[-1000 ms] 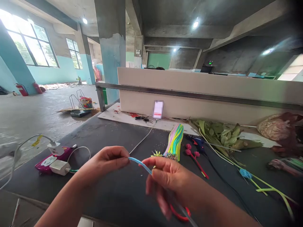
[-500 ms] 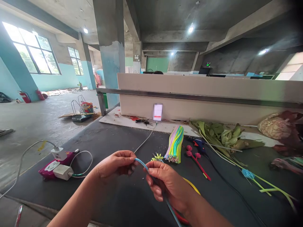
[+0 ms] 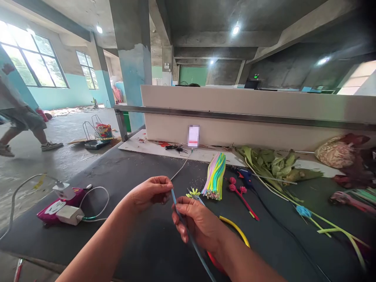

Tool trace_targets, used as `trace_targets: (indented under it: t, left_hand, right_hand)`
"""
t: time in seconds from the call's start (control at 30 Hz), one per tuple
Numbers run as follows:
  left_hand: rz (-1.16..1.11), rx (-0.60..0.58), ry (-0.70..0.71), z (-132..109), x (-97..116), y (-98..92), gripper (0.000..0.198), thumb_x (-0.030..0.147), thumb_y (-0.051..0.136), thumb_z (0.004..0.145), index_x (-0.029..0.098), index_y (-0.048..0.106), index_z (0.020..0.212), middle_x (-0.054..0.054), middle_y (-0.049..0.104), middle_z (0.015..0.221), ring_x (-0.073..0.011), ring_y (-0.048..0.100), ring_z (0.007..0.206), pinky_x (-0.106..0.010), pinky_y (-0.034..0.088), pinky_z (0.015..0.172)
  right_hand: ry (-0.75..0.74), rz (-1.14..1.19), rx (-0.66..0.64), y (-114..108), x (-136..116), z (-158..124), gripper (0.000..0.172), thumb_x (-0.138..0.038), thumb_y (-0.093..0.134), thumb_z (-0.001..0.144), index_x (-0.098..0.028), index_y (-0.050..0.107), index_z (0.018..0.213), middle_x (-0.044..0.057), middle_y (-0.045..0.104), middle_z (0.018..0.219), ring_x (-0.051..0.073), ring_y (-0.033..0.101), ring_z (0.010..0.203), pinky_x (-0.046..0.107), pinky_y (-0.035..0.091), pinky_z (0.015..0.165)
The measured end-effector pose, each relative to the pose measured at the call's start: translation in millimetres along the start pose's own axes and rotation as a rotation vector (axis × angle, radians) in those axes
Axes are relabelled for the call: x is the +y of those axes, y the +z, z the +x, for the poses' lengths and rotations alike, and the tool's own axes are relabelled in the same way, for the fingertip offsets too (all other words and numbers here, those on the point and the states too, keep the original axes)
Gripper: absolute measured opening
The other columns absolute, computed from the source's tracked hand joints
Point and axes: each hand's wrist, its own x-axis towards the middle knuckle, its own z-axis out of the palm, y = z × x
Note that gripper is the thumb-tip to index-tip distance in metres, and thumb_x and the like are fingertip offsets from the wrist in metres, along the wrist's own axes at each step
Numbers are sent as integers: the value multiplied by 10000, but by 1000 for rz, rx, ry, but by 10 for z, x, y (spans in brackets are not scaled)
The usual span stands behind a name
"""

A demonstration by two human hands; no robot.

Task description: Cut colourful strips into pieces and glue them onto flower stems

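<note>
Between my hands runs a light blue pipe cleaner. My left hand pinches its upper end between thumb and fingertips. Lower down, my right hand grips the same stem, and its long tail hangs toward the table's near edge. Partly hidden behind my right hand lies a tool with one yellow handle and one red handle. Just beyond it are a small yellow-green pipe cleaner piece and a bundle of multicoloured pipe cleaners.
Right of the bundle lie a red stem with pink balls, a blue glue gun and green leaves. A phone leans on the back board. At left sits a purple power strip with chargers. A person walks at far left.
The blue pipe cleaner's upper end was bent in an arch and now stands straighter. My hands have come closer together. A person has come into view at the left.
</note>
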Motion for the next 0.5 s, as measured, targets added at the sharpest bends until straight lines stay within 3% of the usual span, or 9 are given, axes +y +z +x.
trace_targets:
  t: [0.3,0.5]
  left_hand:
    - [1,-48,-85,263,-164,-213,164,263,648,731,127,563,702,-5,526,602,-90,484,536,-219,365,526]
    - [-38,-97,-150,302,-304,-296,204,299,648,734,119,555,711,-13,508,626,-86,480,510,-201,317,464]
  right_hand:
    - [66,71,34,-347,-108,271,56,-187,546,749,-174,522,799,-46,555,562,37,404,366,153,289,333]
    - [69,113,23,-484,-79,253,41,-196,539,770,-180,532,807,-58,537,543,4,249,319,148,132,312]
